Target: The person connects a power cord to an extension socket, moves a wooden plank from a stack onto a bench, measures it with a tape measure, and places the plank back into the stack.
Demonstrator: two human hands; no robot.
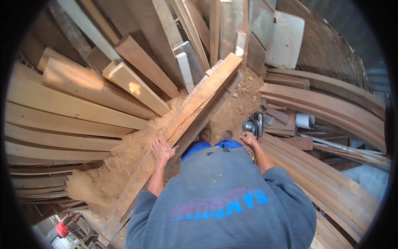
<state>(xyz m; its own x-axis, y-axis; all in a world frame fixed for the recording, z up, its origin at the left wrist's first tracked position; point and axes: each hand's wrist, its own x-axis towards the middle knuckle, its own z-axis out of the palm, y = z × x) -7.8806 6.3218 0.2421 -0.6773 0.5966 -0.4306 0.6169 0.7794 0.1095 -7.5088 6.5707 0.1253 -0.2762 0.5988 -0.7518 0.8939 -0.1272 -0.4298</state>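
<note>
My left hand grips the near end of a light wooden plank, its fingers over the end and the thumb along the side. Beneath it runs a longer, dusty beam that slants down to the lower left. A dark crack shows along the plank's upper face. My right hand is off to the right, fingers curled, just below a teal power tool. Whether it touches the tool or holds anything small cannot be made out.
Many boards lean or lie along the left and back. Sawdust covers the ground. More stacked planks lie at right, near a white cylindrical container. A person in red is at the far lower left.
</note>
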